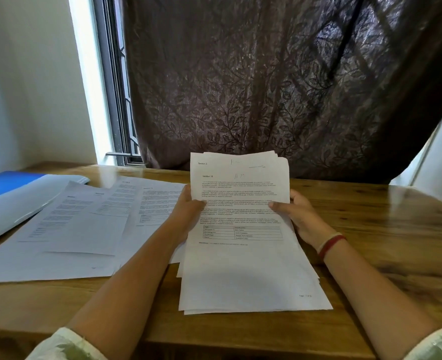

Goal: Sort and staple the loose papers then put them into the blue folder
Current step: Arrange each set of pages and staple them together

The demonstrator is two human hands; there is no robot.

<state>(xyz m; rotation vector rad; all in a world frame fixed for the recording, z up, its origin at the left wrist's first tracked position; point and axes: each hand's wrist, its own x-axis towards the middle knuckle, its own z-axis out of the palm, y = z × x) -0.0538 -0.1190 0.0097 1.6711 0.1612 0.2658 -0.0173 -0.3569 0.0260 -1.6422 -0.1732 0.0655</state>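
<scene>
Right now the stack of white printed papers (243,229) is pinched between my two hands, its upper half tilted up toward me and its lower edge resting on the brown wooden table (370,229) below my wrists. My left hand (188,211) grips the stack's left edge with the thumb pressed on the top page; the fingers behind the paper are hidden, so I cannot tell how they lie. My right hand (297,216) holds the opposite edge, thumb flat on the front and the other fingers curled round the back, with a red bangle (330,245) on that wrist. The sheets between my thumbs are fanned and uneven at the top, headed with different section numbers. Just outside my left fingers several loose white sheets (84,224) lie spread and overlapping on the table, and beyond them, well away from my grip, sits the blue plastic folder (4,185) under a pale glossy flap. I judge the sorting only partly done: most pages are in my grasp, nothing looks stapled, no stapler shows, and no papers are filed yet.
</scene>
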